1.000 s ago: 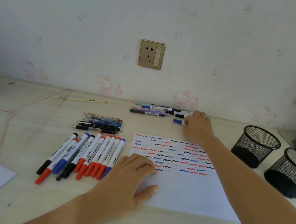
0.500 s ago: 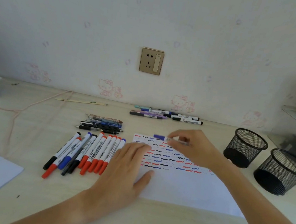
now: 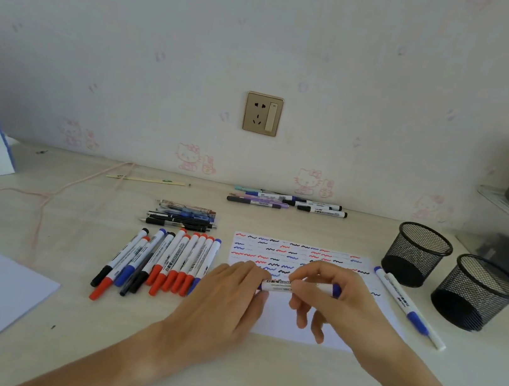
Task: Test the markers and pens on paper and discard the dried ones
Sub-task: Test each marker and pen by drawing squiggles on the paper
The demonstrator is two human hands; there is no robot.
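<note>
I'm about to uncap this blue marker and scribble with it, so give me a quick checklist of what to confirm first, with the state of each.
1. Blue marker held by both hands, left hand and right hand: ok.
2. Cap off: cannot tell, fingers cover both ends.
3. Blank space on the test paper below the squiggles: ok.
4. Paper lying flat on the desk: ok.
5. Mesh cups within reach on the right: ok, though which takes dried ones, cannot tell.
6. Loose marker lying off the paper's right edge, clear of the writing area: ok.
</note>
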